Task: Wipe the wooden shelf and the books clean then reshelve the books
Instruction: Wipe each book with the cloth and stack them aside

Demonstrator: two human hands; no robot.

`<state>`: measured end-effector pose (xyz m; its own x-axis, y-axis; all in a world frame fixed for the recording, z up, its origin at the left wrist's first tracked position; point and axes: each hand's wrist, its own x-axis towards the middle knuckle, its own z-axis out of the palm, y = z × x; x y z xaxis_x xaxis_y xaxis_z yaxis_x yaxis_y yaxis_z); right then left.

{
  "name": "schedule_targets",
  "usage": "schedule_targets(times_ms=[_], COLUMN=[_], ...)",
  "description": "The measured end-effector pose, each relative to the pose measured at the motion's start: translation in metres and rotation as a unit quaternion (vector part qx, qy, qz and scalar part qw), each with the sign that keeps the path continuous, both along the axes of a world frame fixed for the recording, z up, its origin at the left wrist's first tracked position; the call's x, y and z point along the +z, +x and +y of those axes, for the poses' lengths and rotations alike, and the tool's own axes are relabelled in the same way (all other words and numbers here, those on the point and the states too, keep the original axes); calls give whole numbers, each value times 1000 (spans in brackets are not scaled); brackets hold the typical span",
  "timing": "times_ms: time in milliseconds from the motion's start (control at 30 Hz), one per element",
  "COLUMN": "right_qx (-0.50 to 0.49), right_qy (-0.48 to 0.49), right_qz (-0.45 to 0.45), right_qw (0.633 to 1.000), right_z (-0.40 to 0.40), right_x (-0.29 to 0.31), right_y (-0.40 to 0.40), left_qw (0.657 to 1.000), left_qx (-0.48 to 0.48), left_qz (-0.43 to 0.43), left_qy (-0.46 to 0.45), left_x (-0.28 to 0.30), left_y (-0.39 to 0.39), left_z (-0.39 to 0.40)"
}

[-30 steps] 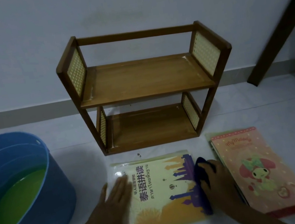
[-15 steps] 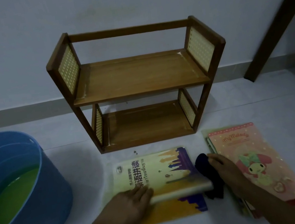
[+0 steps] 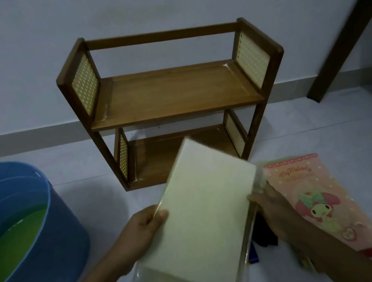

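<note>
since a moment ago the book (image 3: 203, 215) is no longer lying cover-up on the floor (image 3: 328, 135): it is turned over and lifted, its plain pale back cover facing up, tilted toward the wooden shelf (image 3: 171, 93). the left hand (image 3: 144, 232) is gripping the book's left edge, thumb curled on top and fingers underneath. the right hand (image 3: 274, 209) is pinching the right edge near the corner, and a dark cloth (image 3: 263, 231) is showing just below it; whether that hand is also holding the cloth cannot be told. the book is hanging in front of the empty lower shelf, above the floor, just beside the pink book (image 3: 314, 200) lying to the right. a blue basin (image 3: 17, 235) of greenish water is sitting to the left. the book is looking thin, light and fairly stiff, wrapped in a glossy clear sleeve that is likely slippery, more so when wet, so holding both long edges is probably steadiest while the back is being wiped.
</note>
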<state>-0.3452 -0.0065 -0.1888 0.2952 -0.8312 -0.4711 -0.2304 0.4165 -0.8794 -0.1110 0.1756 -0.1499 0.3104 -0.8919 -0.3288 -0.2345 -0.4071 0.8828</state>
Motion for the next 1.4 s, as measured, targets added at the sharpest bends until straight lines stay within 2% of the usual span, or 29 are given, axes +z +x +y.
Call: schedule_targets(times_ms=[67, 167, 267, 400, 467, 533, 567, 600, 667, 733, 833, 900, 933, 1000, 1100, 1167, 1233, 1267, 1300, 1400], right_qx=[82, 183, 241, 300, 302, 276, 266, 268, 296, 309, 201, 161, 184, 254, 361, 443, 548, 564, 541, 359], right_qy=[-76, -114, -148, -181, -261, -405, -437, -426, -356, -361, -367, -386, -401, -436, -478, -561, -588, -595, -597, -518], right_qz=[154, 243, 339, 393, 400, 443, 460, 474, 468, 416, 365, 336, 319, 298, 284, 201, 139, 137, 156, 299], right_qw=[982, 946, 897, 850, 825, 751, 726, 722, 753, 776, 832, 844, 839, 811, 749, 670, 578, 556, 571, 716], right_z=[-2, -5, -7, 0, 0, -2, -1, 0, 4, 3, -11, -8, 2, 36, 108, 146, 149, 133, 110, 26], right_x=[3, 9, -1, -14, -17, -26, -33, -40, -57, -71, -55, -38, -34, -36, -63, -66, -60, -62, -62, -59], right_y=[8, 37, 65, 79, 64, 37, 22, 7, -20, -32, -26, -9, 0, 15, 29, 38, 50, 56, 65, 81], left_qw=[997, 975, 947, 934, 918, 901, 897, 901, 920, 927, 940, 950, 956, 969, 980, 981, 982, 982, 982, 986], left_qx=[-18, -101, -154, -163, -162, -127, -99, -79, -102, -165, -167, -154, -146, -127, -96, -94, -91, -89, -91, -93], left_qz=[-16, -92, -170, -213, -278, -371, -406, -416, -374, -327, -282, -255, -237, -193, -151, -146, -141, -143, -143, -113], left_qy=[72, 178, 223, 237, 231, 187, 144, 99, 55, 73, 92, 98, 97, 89, 81, 89, 91, 90, 89, 85], left_x=[-18, -46, -71, -90, -91, -90, -89, -91, -93, -99, -112, -113, -113, -112, -112, -111, -111, -111, -111, -111], left_y=[8, 15, 17, 14, 12, 12, 13, 14, 18, 20, 23, 23, 22, 17, 11, 11, 12, 12, 13, 18], left_z=[6, 8, 12, 18, 20, 21, 21, 22, 23, 23, 21, 20, 20, 19, 16, 16, 16, 16, 14, 15])
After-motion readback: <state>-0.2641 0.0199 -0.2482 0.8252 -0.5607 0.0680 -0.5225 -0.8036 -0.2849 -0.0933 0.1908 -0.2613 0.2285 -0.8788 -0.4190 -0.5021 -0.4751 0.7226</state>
